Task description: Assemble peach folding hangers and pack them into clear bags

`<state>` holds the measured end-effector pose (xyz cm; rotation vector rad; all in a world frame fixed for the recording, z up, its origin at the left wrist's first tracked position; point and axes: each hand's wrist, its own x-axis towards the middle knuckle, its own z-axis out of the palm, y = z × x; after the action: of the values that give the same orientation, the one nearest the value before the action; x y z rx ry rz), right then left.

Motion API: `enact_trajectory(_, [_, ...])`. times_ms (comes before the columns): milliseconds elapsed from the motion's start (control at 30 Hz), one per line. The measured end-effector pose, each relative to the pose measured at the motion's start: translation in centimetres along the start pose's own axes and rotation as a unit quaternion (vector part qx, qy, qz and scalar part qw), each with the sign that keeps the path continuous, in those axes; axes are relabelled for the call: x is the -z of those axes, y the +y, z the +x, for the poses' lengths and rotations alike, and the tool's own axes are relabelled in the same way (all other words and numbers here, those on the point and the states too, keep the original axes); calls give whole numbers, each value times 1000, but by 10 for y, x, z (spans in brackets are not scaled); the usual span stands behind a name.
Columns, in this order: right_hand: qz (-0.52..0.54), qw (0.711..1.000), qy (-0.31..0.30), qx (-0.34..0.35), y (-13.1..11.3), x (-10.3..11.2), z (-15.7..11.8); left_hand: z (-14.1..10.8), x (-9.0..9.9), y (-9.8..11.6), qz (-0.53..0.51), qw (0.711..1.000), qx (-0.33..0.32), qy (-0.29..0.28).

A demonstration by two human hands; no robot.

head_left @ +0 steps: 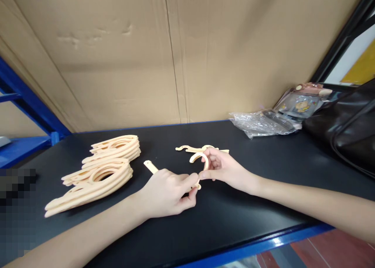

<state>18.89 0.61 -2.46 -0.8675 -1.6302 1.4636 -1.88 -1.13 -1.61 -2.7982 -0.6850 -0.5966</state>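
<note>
Pale cream pieces, smooth and slim, on a black tabletop (249, 205). We found the left hand (166, 193) grasping a flat strip (151, 167); its blunt, rounded end, with a small mark near the tip, stuck out beyond the knuckles, the middle hidden under the hand. The right hand (222, 168) pinched a hooked piece (199, 155) between thumb and fingers, its curve standing up above the table as an open C, mouth toward our left. Low down, at the left fingertips, we noted a small rounded end with a dark spot; whether strip and hook were joined there, we could not tell.

Just behind the hands lay loose pieces (191, 148), same colour, one wavy-edged. To the left we logged a front stack (90, 195) and a rear stack (117, 154), layered, matching in colour, with rounded openings and long tapering arms.
</note>
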Motion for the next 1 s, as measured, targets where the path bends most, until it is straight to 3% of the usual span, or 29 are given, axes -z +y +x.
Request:
enact_trajectory(400, [11, 1000, -21, -3, -3, 9, 7, 1, 0, -2, -28, 998, 22, -45])
enact_trajectory(1000, [-37, 999, -37, -6, -2, 16, 8, 2, 0, -2, -13, 998, 29, -48])
